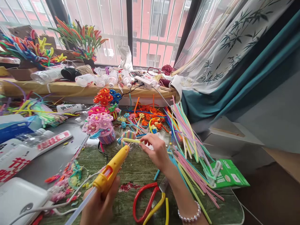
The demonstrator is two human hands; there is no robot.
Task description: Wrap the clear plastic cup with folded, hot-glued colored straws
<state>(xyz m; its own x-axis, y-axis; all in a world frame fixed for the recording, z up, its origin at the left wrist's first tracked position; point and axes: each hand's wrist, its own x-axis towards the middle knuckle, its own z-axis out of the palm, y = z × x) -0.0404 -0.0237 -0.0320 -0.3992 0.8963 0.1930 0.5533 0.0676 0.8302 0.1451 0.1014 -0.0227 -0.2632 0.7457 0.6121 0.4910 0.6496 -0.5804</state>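
My left hand [99,203] is wrapped round a yellow hot glue gun [112,172], with a clear glue stick [81,206] jutting from its back end. My right hand [156,152] pinches one end of a short pale yellow pipe cleaner [130,140]. The gun's nozzle is at the underside of this piece; whether they touch I cannot tell. Just behind stands a small striped pot [128,135], partly hidden. To its left sits a striped pot [107,136] of pink pipe-cleaner flowers [99,122]. Red-and-yellow scissors [150,203] lie below my right hand.
Long pastel pipe cleaners [187,131] spread across the right side beside a green packet [228,175]. Orange pipe-cleaner pieces [150,112] lie at the back. Scraps [67,184], a white box-shaped device [23,200] and a cable are on the left. Bottles [86,80] line the windowsill.
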